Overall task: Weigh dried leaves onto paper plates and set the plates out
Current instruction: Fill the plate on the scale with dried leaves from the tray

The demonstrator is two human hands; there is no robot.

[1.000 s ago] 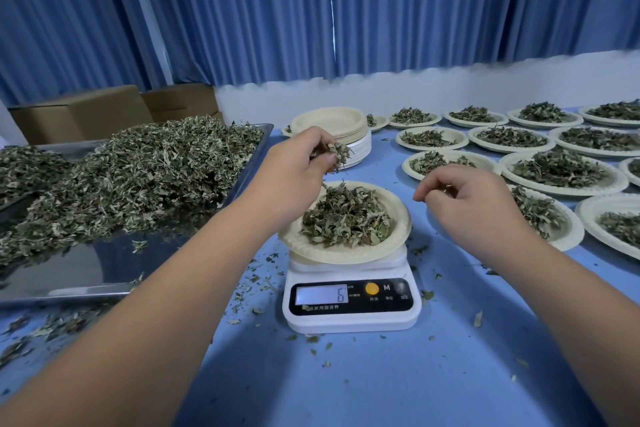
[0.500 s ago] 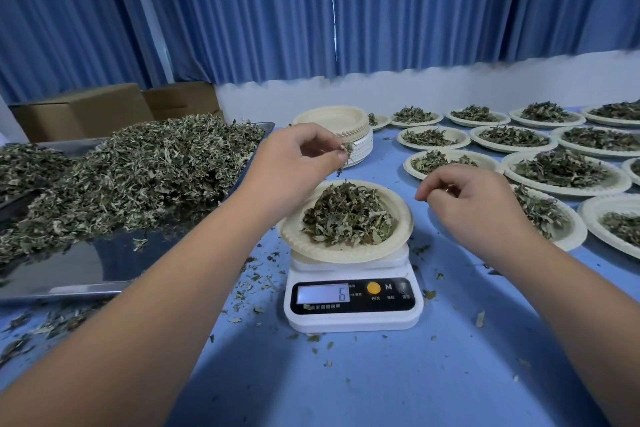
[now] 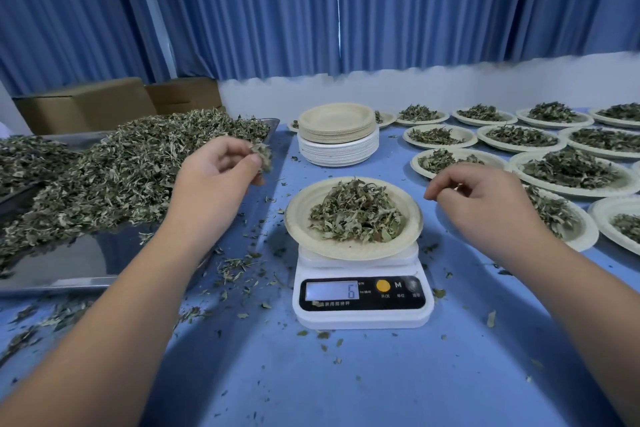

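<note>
On blue table (image 3: 346, 374): metal tray (image 3: 69, 260) at left, heaped with dried leaves (image 3: 121, 170). Filled plates (image 3: 516, 166) in rows at right. Stack of empty plates (image 3: 337, 146) behind scale (image 3: 360, 319). Scale at centre, display reads 6, paper plate (image 3: 298, 218) with leaf mound (image 3: 356, 211) on top. Left hand (image 3: 214, 173) near tray's right edge, fingers pinching leaf tuft (image 3: 263, 152). Right hand (image 3: 485, 198) just right of paper plate, fingers curled; cannot tell whether holding anything.
</note>
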